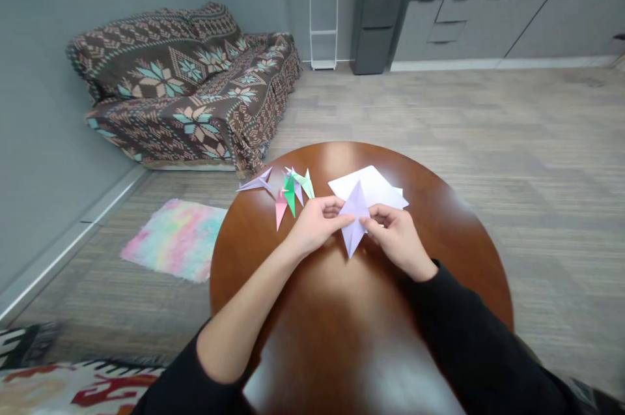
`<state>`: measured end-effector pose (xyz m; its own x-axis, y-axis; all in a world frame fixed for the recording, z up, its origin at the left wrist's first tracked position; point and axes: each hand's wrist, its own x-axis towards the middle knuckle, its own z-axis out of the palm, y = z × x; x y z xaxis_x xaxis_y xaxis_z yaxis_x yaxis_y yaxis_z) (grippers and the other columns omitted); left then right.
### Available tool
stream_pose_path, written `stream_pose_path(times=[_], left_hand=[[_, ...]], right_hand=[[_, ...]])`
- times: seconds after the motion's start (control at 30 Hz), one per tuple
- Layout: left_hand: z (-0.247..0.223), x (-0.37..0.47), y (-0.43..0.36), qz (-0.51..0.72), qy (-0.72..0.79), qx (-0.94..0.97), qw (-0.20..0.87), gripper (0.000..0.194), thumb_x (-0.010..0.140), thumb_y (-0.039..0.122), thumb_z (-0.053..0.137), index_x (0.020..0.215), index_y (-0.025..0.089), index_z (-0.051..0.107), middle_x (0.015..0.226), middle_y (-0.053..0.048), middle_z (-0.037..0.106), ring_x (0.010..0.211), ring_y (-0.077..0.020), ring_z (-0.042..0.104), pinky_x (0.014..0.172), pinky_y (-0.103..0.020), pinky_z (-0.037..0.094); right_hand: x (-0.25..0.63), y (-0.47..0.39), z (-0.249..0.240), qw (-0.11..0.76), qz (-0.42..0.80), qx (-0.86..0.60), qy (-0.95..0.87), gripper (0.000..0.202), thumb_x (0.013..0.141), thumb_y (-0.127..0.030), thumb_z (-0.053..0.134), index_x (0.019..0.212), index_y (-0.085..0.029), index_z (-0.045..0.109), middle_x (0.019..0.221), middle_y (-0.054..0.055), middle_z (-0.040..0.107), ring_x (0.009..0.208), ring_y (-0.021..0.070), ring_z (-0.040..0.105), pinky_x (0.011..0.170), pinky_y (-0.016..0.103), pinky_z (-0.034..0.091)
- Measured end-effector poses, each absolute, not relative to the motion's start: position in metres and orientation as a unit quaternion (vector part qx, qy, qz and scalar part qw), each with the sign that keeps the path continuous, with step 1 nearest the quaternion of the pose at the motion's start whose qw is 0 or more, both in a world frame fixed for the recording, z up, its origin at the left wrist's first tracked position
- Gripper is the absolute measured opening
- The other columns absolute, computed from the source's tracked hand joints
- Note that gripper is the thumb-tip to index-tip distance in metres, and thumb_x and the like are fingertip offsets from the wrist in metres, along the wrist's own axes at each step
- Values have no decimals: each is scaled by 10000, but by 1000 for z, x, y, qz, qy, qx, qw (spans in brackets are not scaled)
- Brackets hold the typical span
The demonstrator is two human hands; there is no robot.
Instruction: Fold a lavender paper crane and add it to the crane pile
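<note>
A lavender sheet of origami paper (356,206), folded into a long diamond with a centre crease, is held above the round table. My left hand (319,223) pinches its left side, thumb in front and fingers behind. On the opposite edge, my right hand (394,232) grips it between thumb and fingers. Behind it lies a stack of white paper sheets (383,187), partly covered by the diamond and my right hand. Left of my hands sit several folded paper cranes: a lavender one (257,182), a green one (290,193) and a pink one (280,205) among them.
The round brown wooden table (312,350) has a glossy top. Beyond it stand a sofa (195,96) under a patterned cover, a grey fridge (378,11) and kitchen cabinets (478,27). A pastel fluffy rug (176,239) lies on the floor at left.
</note>
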<state>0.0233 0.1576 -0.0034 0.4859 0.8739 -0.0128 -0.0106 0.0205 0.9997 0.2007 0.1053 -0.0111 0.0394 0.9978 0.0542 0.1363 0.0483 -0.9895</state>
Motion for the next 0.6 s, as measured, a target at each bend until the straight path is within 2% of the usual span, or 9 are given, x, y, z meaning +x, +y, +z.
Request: stream_pose_path(times=[0.3, 0.6], left_hand=[[-3, 26, 155, 336, 369, 606, 620, 183, 719, 185, 777, 877, 109, 725, 856, -55, 767, 746, -160, 711, 699, -228, 521], [-2, 22, 157, 345, 386, 569, 639, 183, 674, 170, 786, 841, 106, 746, 808, -52, 762, 703, -154, 686, 679, -236, 508]], right_hand=[[198, 104, -16, 468, 468, -522, -538, 119, 774, -248, 667, 699, -177, 609, 652, -10, 585, 571, 127, 518, 531, 249, 411], [202, 104, -9, 468, 427, -531, -563, 100, 753, -211, 633, 659, -185, 608, 641, -13, 596, 604, 135, 540, 589, 262, 428]])
